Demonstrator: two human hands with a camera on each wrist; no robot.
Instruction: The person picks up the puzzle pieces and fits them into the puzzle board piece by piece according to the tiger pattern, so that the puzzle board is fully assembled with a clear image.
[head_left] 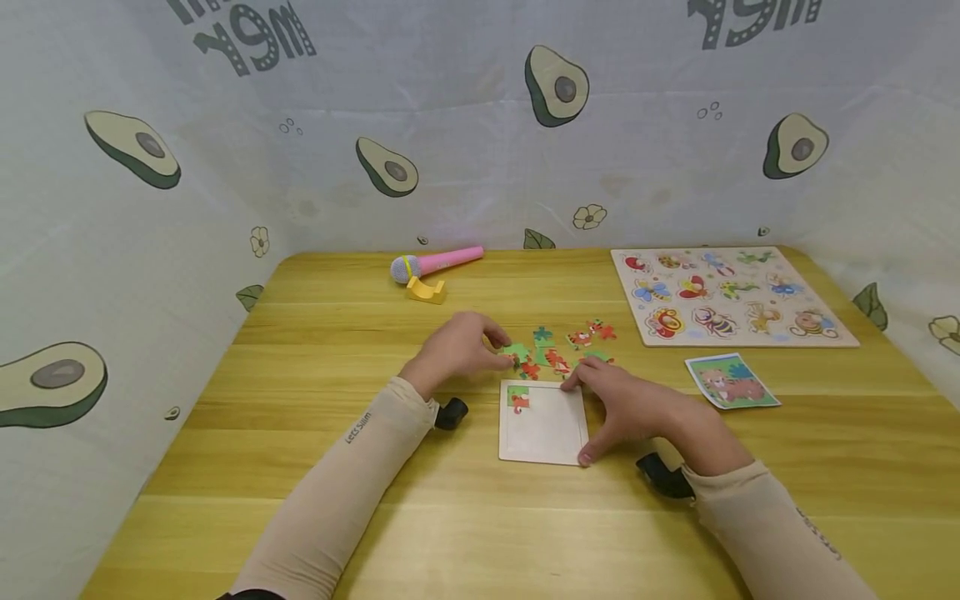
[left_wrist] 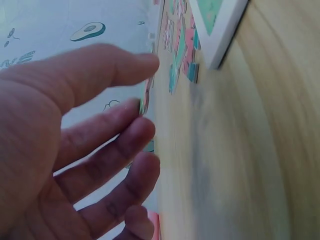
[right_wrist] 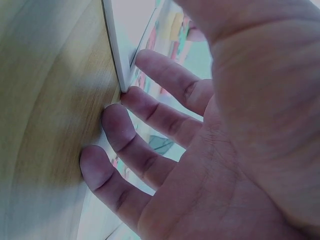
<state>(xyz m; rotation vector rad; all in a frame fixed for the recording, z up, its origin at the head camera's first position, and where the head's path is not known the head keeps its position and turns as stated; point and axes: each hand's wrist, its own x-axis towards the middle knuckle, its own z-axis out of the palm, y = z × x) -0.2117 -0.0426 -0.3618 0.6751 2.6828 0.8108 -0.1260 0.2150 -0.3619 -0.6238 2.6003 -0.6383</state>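
Note:
My left hand [head_left: 462,350] reaches in from the left and pinches a green jigsaw puzzle piece [head_left: 516,352] by its fingertips. In the left wrist view, that piece [left_wrist: 145,97] shows edge-on between thumb and index finger. My right hand [head_left: 633,407] holds the white puzzle tray [head_left: 543,457] along its right side, thumb at the near corner and index finger at the far one. One green and orange piece [head_left: 518,398] sits in the tray's upper left corner. Just beyond the tray, several loose pieces [head_left: 556,360] are scattered in a loose heap.
A picture card [head_left: 732,382] of a cartoon animal lies to the right. Behind it rests an insect puzzle board [head_left: 731,296]. Toward the back left are a pink microphone [head_left: 450,260] and a yellow curved block [head_left: 426,290]. Printed cloth [head_left: 465,100] closes off the table's back and sides.

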